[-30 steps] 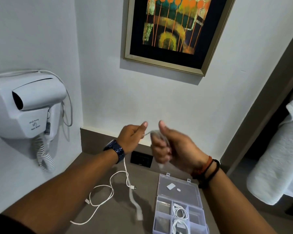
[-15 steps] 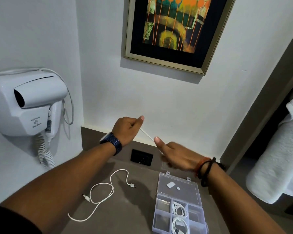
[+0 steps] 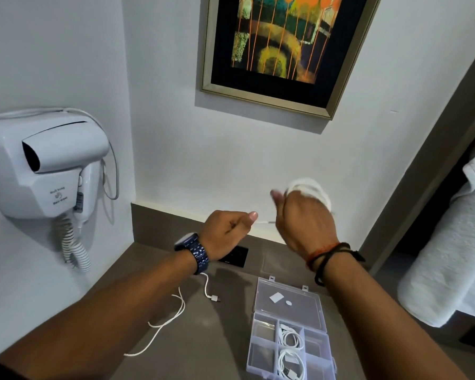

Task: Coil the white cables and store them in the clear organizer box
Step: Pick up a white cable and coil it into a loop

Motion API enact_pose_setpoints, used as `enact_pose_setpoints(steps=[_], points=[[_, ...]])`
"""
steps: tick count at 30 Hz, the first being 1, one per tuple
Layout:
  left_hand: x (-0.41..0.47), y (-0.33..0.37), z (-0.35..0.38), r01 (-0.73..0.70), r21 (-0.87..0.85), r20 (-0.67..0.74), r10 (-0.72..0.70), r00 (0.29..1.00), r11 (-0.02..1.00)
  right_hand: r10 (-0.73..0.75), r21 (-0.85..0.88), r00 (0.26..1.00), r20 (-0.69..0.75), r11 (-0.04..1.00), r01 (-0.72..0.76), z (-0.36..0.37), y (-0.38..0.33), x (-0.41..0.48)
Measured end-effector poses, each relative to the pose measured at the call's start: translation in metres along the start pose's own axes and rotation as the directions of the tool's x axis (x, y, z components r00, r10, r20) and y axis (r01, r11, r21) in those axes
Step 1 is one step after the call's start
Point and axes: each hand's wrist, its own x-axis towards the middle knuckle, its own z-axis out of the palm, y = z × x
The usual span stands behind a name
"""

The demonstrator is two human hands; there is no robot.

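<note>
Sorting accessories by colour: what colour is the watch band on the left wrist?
Dark blue watch band, clearest in the head view.

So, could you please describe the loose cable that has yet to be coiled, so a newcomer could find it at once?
Start at the wall-mounted hair dryer on the left and drop to the brown counter below. The loose white cable sprawls there, left of the clear organizer box. Unlike the coiled cables in its compartments, it lies uncoiled, its plug end bare.
</note>
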Motion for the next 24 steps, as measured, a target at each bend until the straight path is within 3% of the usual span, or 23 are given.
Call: enact_pose_setpoints(steps=[2,4,5,8,11,13,18,24], points=[[0.003,-0.001,-0.012,-0.030,0.088,-0.007,0.031,0.999,0.996,0.046,0.019,0.941,0.336,0.998,-0.056,0.007,0.005,-0.013],[0.004,-0.003,-0.023,-0.039,0.113,0.023,0.037,0.999,0.993,-0.046,0.306,0.774,0.632,0.932,-0.195,0.007,0.000,-0.023],[0.004,-0.002,-0.027,-0.039,0.088,0.041,0.036,0.999,0.995,-0.133,0.472,0.693,0.708,0.820,-0.325,0.007,-0.003,-0.027],[0.004,0.011,-0.033,-0.046,-0.210,0.031,0.054,0.998,0.977,-0.371,0.716,0.613,0.698,0.354,-0.601,-0.002,-0.008,-0.030],[0.005,0.027,-0.039,-0.051,-0.441,-0.035,0.040,0.999,0.896,-0.567,0.698,0.606,0.557,-0.075,-0.712,-0.014,-0.010,-0.026],[0.004,0.034,-0.038,-0.033,-0.525,-0.044,0.012,0.999,0.850,-0.637,0.648,0.628,0.448,-0.253,-0.719,-0.020,-0.011,-0.022],[-0.002,0.049,-0.012,0.020,-0.599,-0.149,-0.136,0.979,0.800,-0.658,0.614,0.684,0.315,-0.408,-0.676,-0.023,-0.021,-0.017],[-0.009,0.052,0.006,0.051,-0.583,-0.139,-0.162,0.977,0.811,-0.577,0.622,0.742,0.342,-0.452,-0.639,-0.016,-0.014,-0.014]])
